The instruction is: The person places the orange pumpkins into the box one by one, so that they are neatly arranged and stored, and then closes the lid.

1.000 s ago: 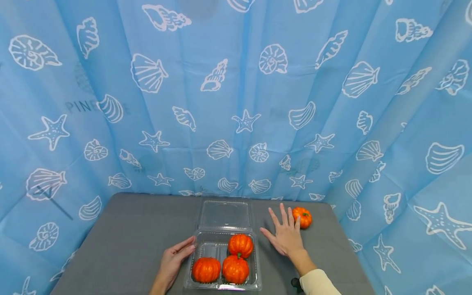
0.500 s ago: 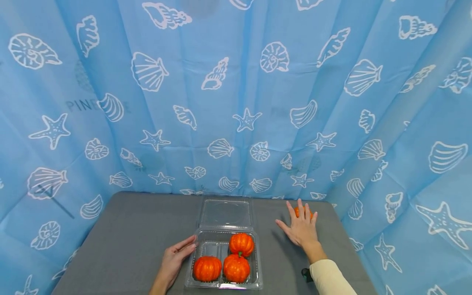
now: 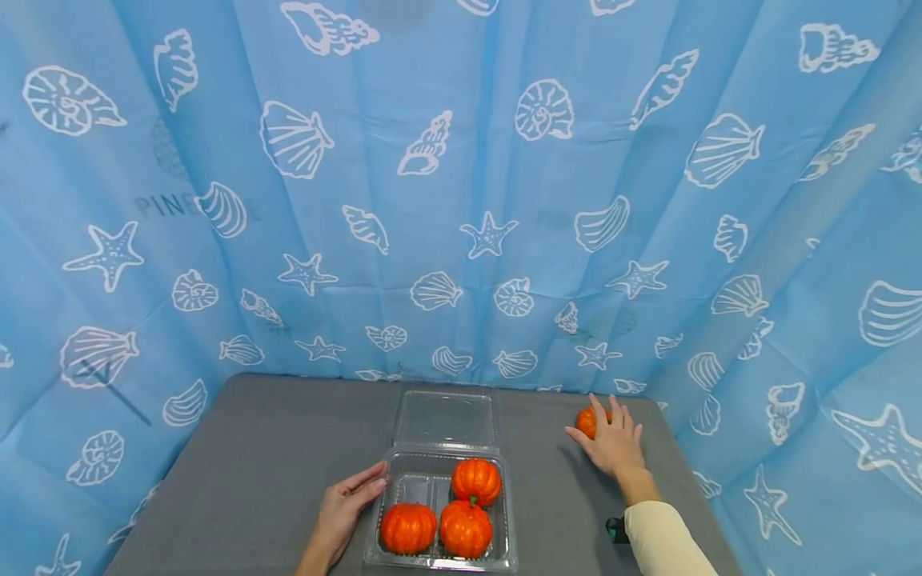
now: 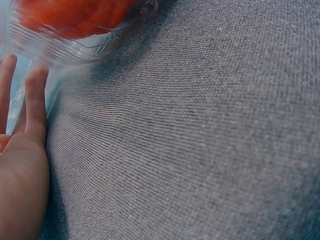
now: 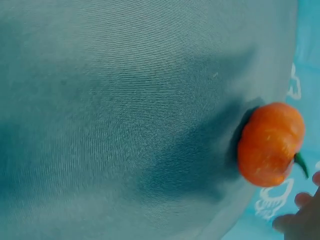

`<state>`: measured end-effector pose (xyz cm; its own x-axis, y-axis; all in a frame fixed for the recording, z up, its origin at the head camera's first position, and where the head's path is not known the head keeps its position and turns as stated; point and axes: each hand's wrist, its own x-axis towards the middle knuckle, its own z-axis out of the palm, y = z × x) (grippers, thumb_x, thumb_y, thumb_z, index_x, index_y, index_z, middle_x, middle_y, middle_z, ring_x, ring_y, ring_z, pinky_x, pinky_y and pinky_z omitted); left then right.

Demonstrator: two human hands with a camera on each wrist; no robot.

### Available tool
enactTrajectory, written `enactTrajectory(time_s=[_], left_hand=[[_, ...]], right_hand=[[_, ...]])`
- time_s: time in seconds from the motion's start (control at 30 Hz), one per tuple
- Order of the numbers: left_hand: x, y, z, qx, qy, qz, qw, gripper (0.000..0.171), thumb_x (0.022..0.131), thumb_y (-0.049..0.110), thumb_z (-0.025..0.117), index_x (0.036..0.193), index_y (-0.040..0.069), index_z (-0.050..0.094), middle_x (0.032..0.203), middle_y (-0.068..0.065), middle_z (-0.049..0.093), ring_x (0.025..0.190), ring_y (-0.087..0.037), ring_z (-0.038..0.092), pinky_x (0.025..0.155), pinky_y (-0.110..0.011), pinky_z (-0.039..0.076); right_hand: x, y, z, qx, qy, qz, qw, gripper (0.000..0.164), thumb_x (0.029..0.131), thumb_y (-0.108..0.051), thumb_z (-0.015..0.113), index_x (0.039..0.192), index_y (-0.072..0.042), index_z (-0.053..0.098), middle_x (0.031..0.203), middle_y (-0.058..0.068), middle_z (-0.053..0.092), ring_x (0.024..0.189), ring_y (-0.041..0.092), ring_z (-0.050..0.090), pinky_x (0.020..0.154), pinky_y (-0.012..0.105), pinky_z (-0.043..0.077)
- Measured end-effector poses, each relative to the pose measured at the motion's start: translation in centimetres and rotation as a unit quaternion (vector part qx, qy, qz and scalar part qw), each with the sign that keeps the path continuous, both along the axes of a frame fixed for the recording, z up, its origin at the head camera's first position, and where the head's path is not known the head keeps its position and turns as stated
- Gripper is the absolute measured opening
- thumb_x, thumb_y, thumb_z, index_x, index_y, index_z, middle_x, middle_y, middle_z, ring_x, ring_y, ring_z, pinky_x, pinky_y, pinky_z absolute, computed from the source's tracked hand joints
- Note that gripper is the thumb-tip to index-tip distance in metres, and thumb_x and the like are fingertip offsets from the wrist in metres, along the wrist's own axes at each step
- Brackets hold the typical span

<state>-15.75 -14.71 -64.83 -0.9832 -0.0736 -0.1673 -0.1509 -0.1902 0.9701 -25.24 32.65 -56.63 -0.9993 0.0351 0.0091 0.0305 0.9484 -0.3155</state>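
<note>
Fingers stand spread on your right hand [image 3: 615, 450] in the head view, with the thumb to the left of the loose pumpkin [image 3: 587, 422] and the other fingertips over and beyond it, at the far right corner of the table [image 3: 288, 464]. Compared with a second ago, that hand is farther right, over the pumpkin instead of short of it. That seems to put the pumpkin within grasp, though it lies outside the box and no grip looks made. Your left hand [image 3: 342, 510] is unchanged, its fingers nearly straight at the left edge of the clear box [image 3: 509, 512]. The lid [image 3: 446, 418] lies open toward the table's far edge. Three pumpkins sit inside: back right [image 3: 476, 482], front right [image 3: 465, 530] and front left [image 3: 408, 528].

From your left wrist, two fingers show apart and straight by the box's wall; you cannot tell from this view whether they touch it.

From your right wrist, the fingertips [image 5: 302, 200] are just beside the loose pumpkin, near its green stem [image 5: 301, 164], with a gap visible between.
</note>
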Motion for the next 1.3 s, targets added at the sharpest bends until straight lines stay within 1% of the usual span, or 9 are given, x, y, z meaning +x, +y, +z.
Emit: enactTrajectory(time_s=[0.1,0.27,0.4,0.5,0.73,0.97,1.03,1.17,1.3], left_hand=[[0.1,0.1,0.0,0.0,0.001,0.0,1.0,0.05,0.087,0.012,0.08,0.132,-0.004,0.065,0.126,-0.006,0.074,0.106,-0.001,0.072,0.089,-0.019,0.058],[0.2,0.2,0.0,-0.003,-0.004,0.002,1.0,0.052,0.086,0.014,0.081,0.133,-0.004,0.065,0.125,-0.004,0.074,0.105,-0.001,0.072,0.089,-0.018,0.058],[0.2,0.1,0.1,-0.005,-0.008,0.004,0.9999,0.053,0.086,0.015,0.081,0.133,-0.004,0.064,0.127,-0.008,0.073,0.105,-0.001,0.072,0.088,-0.019,0.058],[0.2,0.1,0.2,-0.008,-0.008,0.006,0.9999,0.053,0.086,0.015,0.081,0.133,-0.004,0.065,0.13,-0.011,0.071,0.106,-0.001,0.072,0.088,-0.019,0.058],[0.2,0.1,0.2,-0.007,-0.002,0.005,1.0,0.053,0.086,0.015,0.081,0.133,-0.004,0.065,0.131,-0.014,0.07,0.107,-0.002,0.072,0.088,-0.018,0.058],[0.1,0.1,0.0,-0.001,-0.003,0.011,0.9999,0.05,0.086,0.013,0.081,0.13,-0.004,0.067,0.129,-0.014,0.071,0.105,-0.004,0.073,0.088,-0.019,0.058],[0.1,0.1,0.0,-0.002,-0.001,0.011,0.9999,0.05,0.086,0.013,0.081,0.13,-0.004,0.067,0.129,-0.015,0.071,0.104,-0.004,0.073,0.087,-0.019,0.058],[0.0,0.1,0.1,-0.001,0.003,0.009,1.0,0.049,0.086,0.012,0.08,0.131,-0.005,0.066,0.131,-0.017,0.07,0.104,-0.005,0.074,0.087,-0.019,0.059],[0.0,0.0,0.1,0.0,0.002,0.007,1.0,0.05,0.086,0.013,0.08,0.131,-0.005,0.066,0.131,-0.017,0.069,0.104,-0.005,0.074,0.087,-0.019,0.059]], right_hand=[[-0.1,0.9,0.0,-0.027,-0.013,-0.008,1.0,0.095,0.095,-0.062,0.06,0.162,-0.007,0.018,0.164,0.036,0.008,0.145,0.064,0.014,0.116,0.08,0.013],[0.0,2.0,0.1,-0.068,-0.042,-0.023,0.997,0.096,0.097,-0.058,0.059,0.162,-0.004,0.013,0.163,0.037,0.005,0.144,0.064,0.013,0.115,0.079,0.02],[0.2,2.3,0.1,-0.096,-0.056,-0.031,0.993,0.094,0.099,-0.053,0.058,0.162,-0.001,0.011,0.162,0.038,0.006,0.141,0.064,0.016,0.114,0.078,0.023],[0.1,2.6,-0.2,-0.107,-0.065,-0.039,0.991,0.092,0.1,-0.051,0.056,0.161,0.001,0.01,0.16,0.039,0.01,0.14,0.064,0.02,0.114,0.077,0.025],[-0.4,3.1,-1.2,-0.122,-0.056,-0.042,0.99,0.088,0.103,-0.045,0.053,0.159,0.008,0.012,0.154,0.043,0.022,0.138,0.063,0.027,0.116,0.073,0.027],[-0.5,3.1,-1.6,-0.137,-0.07,-0.05,0.987,0.084,0.106,-0.043,0.048,0.156,0.013,0.012,0.152,0.046,0.022,0.14,0.06,0.029,0.118,0.071,0.027],[-0.5,3.0,-1.7,-0.138,-0.071,-0.054,0.986,0.084,0.106,-0.043,0.049,0.156,0.013,0.012,0.15,0.046,0.023,0.137,0.06,0.033,0.116,0.071,0.029],[-0.4,2.7,-1.7,-0.146,-0.071,-0.065,0.985,0.086,0.104,-0.047,0.052,0.157,0.01,0.014,0.142,0.043,0.025,0.124,0.056,0.044,0.108,0.071,0.039],[-0.1,2.3,-1.4,-0.153,-0.067,-0.067,0.984,0.086,0.102,-0.047,0.055,0.157,0.008,0.015,0.139,0.041,0.023,0.117,0.054,0.048,0.1,0.068,0.043]])
